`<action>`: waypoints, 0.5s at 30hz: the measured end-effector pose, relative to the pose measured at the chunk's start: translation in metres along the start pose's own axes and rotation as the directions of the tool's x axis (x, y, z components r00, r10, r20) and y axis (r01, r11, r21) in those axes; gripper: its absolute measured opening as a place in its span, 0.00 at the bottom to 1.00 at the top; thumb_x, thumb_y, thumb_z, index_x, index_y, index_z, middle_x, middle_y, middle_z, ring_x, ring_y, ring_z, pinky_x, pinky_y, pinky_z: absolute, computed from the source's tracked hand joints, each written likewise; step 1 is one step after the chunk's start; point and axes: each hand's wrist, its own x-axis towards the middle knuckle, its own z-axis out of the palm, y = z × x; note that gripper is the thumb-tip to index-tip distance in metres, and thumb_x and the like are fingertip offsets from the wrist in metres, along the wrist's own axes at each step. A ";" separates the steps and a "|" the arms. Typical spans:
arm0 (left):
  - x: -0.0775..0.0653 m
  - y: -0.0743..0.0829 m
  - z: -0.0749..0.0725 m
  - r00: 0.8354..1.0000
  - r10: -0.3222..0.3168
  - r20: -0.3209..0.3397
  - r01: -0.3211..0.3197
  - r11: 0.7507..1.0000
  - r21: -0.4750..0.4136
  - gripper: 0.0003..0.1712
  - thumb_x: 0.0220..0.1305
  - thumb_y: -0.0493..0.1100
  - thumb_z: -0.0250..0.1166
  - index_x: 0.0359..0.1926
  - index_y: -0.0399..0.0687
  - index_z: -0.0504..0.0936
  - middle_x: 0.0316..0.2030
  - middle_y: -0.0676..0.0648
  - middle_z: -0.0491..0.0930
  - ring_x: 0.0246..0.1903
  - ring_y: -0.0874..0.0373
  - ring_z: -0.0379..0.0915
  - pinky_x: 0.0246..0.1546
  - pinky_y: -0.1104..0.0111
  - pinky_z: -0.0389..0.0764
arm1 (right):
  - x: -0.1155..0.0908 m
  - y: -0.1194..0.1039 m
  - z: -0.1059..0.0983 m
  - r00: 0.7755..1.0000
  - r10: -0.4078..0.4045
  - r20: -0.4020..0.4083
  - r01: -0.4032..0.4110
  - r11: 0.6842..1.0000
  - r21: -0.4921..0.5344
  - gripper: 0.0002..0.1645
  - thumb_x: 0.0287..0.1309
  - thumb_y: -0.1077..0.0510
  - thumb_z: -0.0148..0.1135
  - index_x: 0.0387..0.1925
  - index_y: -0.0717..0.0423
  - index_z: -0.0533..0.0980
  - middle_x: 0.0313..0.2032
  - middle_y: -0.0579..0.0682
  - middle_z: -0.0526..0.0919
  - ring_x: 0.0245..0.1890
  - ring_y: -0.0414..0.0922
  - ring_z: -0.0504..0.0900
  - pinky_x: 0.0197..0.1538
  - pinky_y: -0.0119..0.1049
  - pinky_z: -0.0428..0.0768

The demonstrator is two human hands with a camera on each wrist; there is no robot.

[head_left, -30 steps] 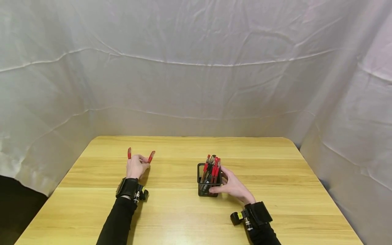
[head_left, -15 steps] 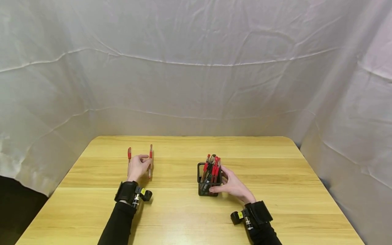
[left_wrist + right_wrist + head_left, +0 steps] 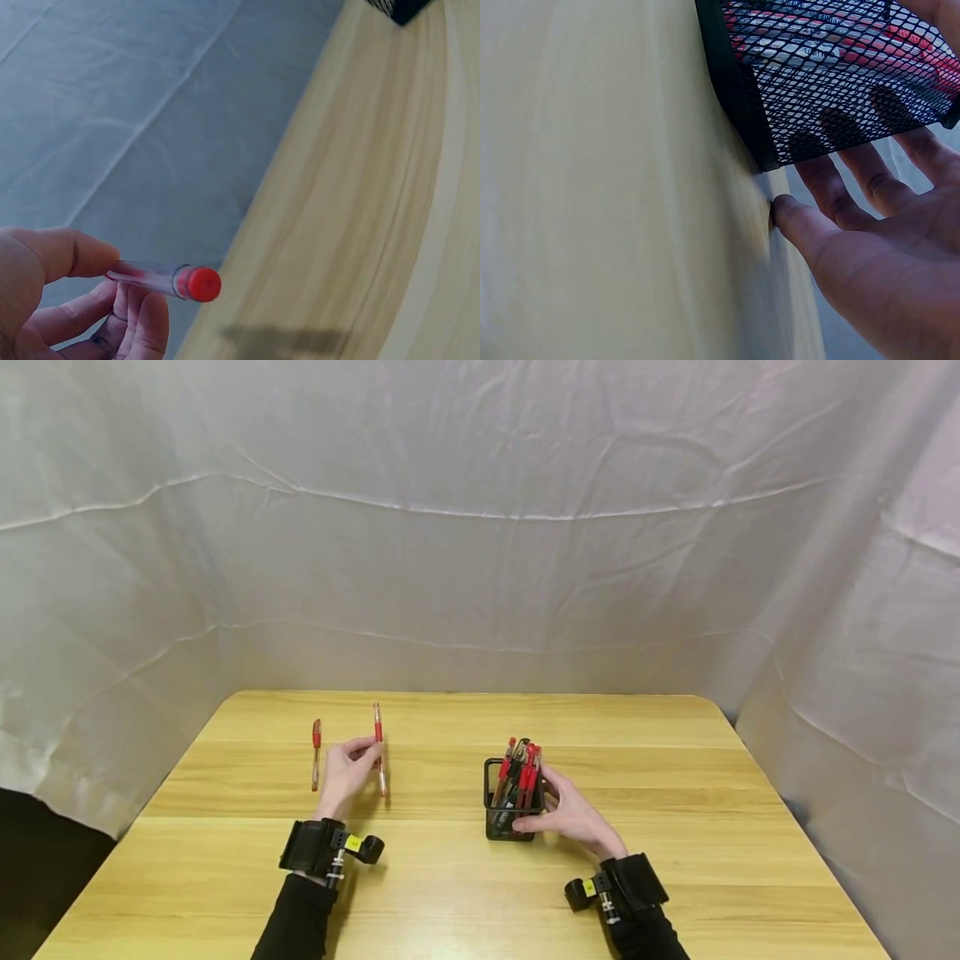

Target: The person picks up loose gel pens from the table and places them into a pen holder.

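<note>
My left hand (image 3: 347, 775) pinches a red-capped gel pen (image 3: 378, 727) between thumb and fingers at the left of the table. In the left wrist view the clear barrel and red end of that gel pen (image 3: 154, 276) stick out past the fingertips, with a shadow on the wood below. Just left of this hand lies a second red gel pen (image 3: 316, 760). My right hand (image 3: 573, 820) grips the black mesh pen holder (image 3: 489, 810), thumb at the near side and fingers round the right. Several red and black pens (image 3: 517, 777) stand in it.
The wooden table (image 3: 450, 893) has rounded far corners. A pale cloth curtain (image 3: 480, 585) hangs behind it and along both sides. Both wrists carry black bands with small cameras.
My left hand has turned the pen from a slant to nearly lengthwise and shifted slightly right, uncovering the second pen's barrel. My right hand and the pen holder have stayed put.
</note>
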 end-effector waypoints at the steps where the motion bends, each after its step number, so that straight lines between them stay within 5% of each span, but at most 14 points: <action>1: -0.002 0.001 0.001 1.000 0.006 0.003 -0.006 1.000 -0.012 0.21 0.70 0.37 0.60 0.58 0.26 0.78 0.44 0.34 0.84 0.31 0.68 0.75 0.37 0.78 0.81 | -0.001 0.000 0.000 1.000 0.004 -0.003 -0.004 1.000 -0.001 0.66 0.48 0.59 0.78 0.79 0.61 0.46 0.80 0.64 0.39 0.78 0.68 0.43 0.76 0.65 0.48; 15: -0.023 0.013 0.023 0.995 0.098 0.016 -0.097 0.994 -0.055 0.17 0.69 0.34 0.60 0.55 0.27 0.79 0.49 0.30 0.83 0.33 0.72 0.77 0.41 0.81 0.80 | -0.002 0.001 -0.001 1.000 0.001 -0.002 -0.001 1.000 -0.009 0.66 0.48 0.60 0.78 0.79 0.61 0.46 0.80 0.64 0.40 0.78 0.67 0.43 0.76 0.66 0.48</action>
